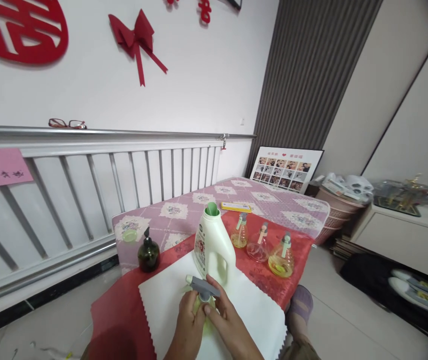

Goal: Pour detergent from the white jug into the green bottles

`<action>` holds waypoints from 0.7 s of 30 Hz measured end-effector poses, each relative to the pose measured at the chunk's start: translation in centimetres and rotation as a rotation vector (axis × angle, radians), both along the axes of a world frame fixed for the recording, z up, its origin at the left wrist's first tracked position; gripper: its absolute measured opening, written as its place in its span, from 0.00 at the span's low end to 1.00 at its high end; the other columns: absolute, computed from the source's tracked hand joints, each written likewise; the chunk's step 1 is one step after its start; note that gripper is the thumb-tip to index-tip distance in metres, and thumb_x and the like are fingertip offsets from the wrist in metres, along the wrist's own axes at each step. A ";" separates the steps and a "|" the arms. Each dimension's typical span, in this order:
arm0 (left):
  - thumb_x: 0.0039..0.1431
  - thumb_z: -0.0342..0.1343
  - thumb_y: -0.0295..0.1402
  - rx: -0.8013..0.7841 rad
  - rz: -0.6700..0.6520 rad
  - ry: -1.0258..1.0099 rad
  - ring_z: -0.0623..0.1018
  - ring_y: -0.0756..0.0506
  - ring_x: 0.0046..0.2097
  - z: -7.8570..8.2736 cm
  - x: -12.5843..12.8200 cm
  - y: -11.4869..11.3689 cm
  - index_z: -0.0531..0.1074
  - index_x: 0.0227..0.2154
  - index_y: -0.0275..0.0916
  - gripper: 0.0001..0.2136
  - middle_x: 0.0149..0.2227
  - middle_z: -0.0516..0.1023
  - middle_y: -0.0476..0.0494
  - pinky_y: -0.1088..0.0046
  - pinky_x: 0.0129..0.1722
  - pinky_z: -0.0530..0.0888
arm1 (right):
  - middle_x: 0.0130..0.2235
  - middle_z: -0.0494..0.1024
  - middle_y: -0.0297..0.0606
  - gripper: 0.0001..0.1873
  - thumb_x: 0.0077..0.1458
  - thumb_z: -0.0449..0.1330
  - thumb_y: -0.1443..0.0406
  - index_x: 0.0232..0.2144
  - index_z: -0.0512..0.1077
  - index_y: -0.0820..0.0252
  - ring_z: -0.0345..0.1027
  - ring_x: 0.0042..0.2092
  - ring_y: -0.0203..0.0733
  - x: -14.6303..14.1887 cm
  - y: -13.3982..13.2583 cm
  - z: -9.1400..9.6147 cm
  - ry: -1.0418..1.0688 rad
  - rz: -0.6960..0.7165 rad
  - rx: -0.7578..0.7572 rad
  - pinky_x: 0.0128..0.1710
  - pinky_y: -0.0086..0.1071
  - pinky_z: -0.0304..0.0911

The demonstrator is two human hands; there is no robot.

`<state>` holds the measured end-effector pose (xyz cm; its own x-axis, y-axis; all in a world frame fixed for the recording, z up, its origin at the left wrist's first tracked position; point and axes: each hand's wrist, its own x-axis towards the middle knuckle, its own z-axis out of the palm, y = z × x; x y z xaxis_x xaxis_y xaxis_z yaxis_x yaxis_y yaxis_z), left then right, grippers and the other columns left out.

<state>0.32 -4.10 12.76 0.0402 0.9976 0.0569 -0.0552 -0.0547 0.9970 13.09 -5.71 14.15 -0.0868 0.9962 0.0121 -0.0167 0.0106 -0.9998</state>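
By the tabletop's (pixel 195 215) near edge, a trigger spray bottle (pixel 203 288) is clamped between left grip (pixel 190 311) and right grip (pixel 224 311); probably light, slippery, best held below its neck.

The pink note (pixel 3 167), far left of the left hand (pixel 190 306), carries handwritten "361"; its other characters are unclear. Higher on the same side, the red sign (pixel 26 53) shows a cut-off Chinese character.

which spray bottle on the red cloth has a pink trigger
The middle spray bottle; the left spray bottle and right spray bottle have green triggers.
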 end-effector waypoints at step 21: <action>0.59 0.49 0.32 0.143 -0.064 0.127 0.69 0.39 0.58 -3.4 0.1 0.2 0.68 0.52 0.41 0.18 0.54 0.72 0.36 0.56 0.60 0.64 | 0.56 0.76 0.41 0.21 0.55 0.59 0.61 0.52 0.71 0.50 0.65 0.60 0.51 -0.9 0.9 -1.1 -0.203 -0.135 0.097 0.63 0.48 0.56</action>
<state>0.45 -3.87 9.40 0.1191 0.9748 0.1885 0.0629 -0.1968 0.9784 12.16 -4.79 13.06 0.0366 0.9939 0.1036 0.1927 0.0947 -0.9767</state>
